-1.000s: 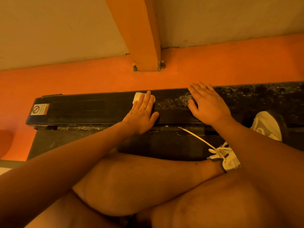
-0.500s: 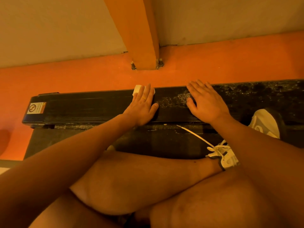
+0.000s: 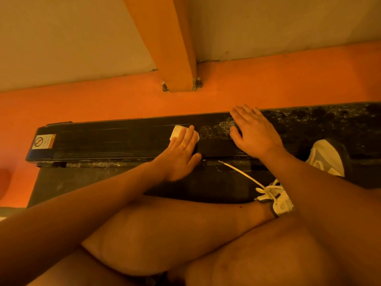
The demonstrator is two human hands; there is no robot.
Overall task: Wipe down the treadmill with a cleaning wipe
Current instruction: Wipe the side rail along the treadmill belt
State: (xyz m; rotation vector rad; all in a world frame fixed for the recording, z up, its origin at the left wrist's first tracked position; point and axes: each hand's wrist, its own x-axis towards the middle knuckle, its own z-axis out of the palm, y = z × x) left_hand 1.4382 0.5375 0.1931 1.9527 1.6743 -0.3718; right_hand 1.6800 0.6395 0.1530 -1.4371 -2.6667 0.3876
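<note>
Our left grip, fingers straight, is pressing the wipe flat on the treadmill rail; our right grip, fingers spread, is resting on the dusty stretch just beside. A sneaker and a loose lace are crowding the rail's near edge, an orange post standing beyond

Arms and legs: bare. Left hand: one ring. Right of frame: white laced sneaker, second pale sneaker.

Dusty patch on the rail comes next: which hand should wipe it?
Left. The left hand presses the wipe flat on the rail, right beside the dusty patch. The right hand lies bare on the rail, holding nothing.
</note>
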